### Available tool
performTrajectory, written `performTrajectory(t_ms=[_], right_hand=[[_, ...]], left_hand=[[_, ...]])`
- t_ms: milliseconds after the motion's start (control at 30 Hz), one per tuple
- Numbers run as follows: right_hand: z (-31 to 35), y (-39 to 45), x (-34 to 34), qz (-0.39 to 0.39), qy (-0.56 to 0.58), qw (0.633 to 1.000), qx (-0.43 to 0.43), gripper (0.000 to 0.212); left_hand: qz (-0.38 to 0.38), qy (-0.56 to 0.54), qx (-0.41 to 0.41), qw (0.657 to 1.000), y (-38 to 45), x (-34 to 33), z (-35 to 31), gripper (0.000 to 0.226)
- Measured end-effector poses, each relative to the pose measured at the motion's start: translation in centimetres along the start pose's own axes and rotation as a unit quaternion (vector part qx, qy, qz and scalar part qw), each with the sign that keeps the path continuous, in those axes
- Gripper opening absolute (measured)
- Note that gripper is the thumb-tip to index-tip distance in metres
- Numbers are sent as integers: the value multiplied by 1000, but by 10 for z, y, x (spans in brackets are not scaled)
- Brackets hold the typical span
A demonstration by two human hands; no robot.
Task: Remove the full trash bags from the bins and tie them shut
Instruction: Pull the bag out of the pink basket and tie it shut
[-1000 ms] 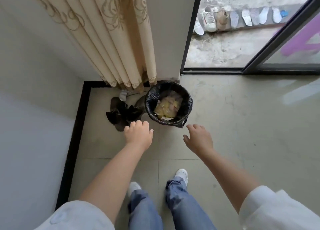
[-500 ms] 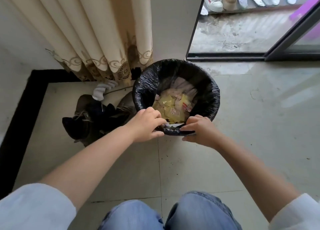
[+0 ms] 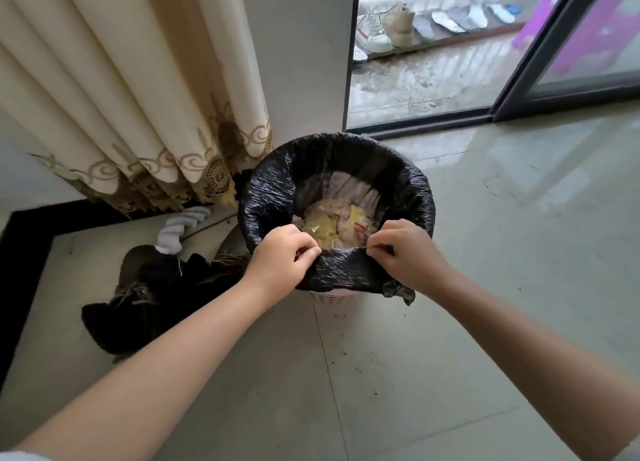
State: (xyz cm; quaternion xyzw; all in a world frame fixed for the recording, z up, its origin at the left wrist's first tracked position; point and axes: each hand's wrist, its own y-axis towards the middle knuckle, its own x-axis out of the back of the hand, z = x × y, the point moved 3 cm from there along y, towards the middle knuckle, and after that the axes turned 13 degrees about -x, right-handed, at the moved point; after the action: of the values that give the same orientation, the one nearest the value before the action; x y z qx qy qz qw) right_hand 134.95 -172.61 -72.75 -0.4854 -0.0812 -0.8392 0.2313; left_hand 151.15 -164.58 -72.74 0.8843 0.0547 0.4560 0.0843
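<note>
Bin (image 3: pixel 330 298) before the curtain (image 3: pixel 145 89); boots (image 3: pixel 145 297) to its left, doorway (image 3: pixel 426 62) behind

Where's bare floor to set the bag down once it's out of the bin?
Free: the tiles right of the bin, toward the sliding door, and the tiles in front of it, under the arms. Crowded: left of the bin, where dark shoes and a white sock lie below the curtain.

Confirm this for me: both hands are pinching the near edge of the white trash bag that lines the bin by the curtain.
Not quite: the trash bag is black, not white, as the head view shows. The rest holds: the left hand and right hand both pinch its near edge, and the bin stands by the curtain.
</note>
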Motion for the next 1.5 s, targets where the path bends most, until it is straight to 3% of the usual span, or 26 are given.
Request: performTrajectory(t_ms=[100, 233, 333, 400, 500, 600, 633, 700, 800, 900, 967, 1033, 1133, 1300, 1400, 1500], right_hand=[[-2, 9, -6, -61, -67, 995, -43, 21], [0, 13, -5, -74, -124, 987, -66, 26], [3, 3, -4, -74, -109, 991, -40, 22], [1, -13, -1, -63, -84, 994, 0, 29], [-5, -29, 3, -5, -128, 991, 46, 35], [-2, -30, 10, -8, -95, 993, 74, 15], [0, -31, 14, -44, -88, 991, 94, 10], [7, -35, 23, -118, -126, 977, 123, 8], [8, -40, 27, -137, -245, 952, 125, 10], [-3, -40, 31, -142, -245, 957, 62, 22], [-9, -44, 33, -142, -169, 974, 44, 22], [-6, -48, 28, -116, -125, 985, 36, 40], [7, -52, 15, -108, -162, 981, 28, 41], [3, -34, 29, -180, -234, 955, 14, 39], [-20, -30, 41, -146, -235, 961, -26, 32], [-43, -22, 48, -95, -196, 969, -118, 21]], left_hand=[[-48, 52, -38, 997, -3, 2, -4, 23], [70, 75, -14, 995, -9, -1, -3, 35], [120, 81, -8, 989, -8, -5, -8, 28], [94, 89, -10, 992, -7, -3, -12, 27], [-9, 79, 4, 997, -8, 8, -13, 29], [-5, 126, -71, 989, -13, 12, -22, 31], [0, 147, -110, 983, -14, 15, -24, 32], [64, 186, -131, 972, -13, 20, -23, 36], [173, 217, -174, 945, -15, 27, -27, 30], [115, 241, -186, 946, -13, 36, -28, 16], [45, 210, -120, 969, -11, 43, -21, 8], [22, 165, -47, 985, -6, 42, -18, 14], [32, 137, -77, 987, 3, 35, -25, 16], [81, 262, -182, 944, 11, 44, -31, 5], [143, 342, -56, 927, 11, 45, -9, 17], [83, 320, 82, 940, 9, 51, 12, 24]])
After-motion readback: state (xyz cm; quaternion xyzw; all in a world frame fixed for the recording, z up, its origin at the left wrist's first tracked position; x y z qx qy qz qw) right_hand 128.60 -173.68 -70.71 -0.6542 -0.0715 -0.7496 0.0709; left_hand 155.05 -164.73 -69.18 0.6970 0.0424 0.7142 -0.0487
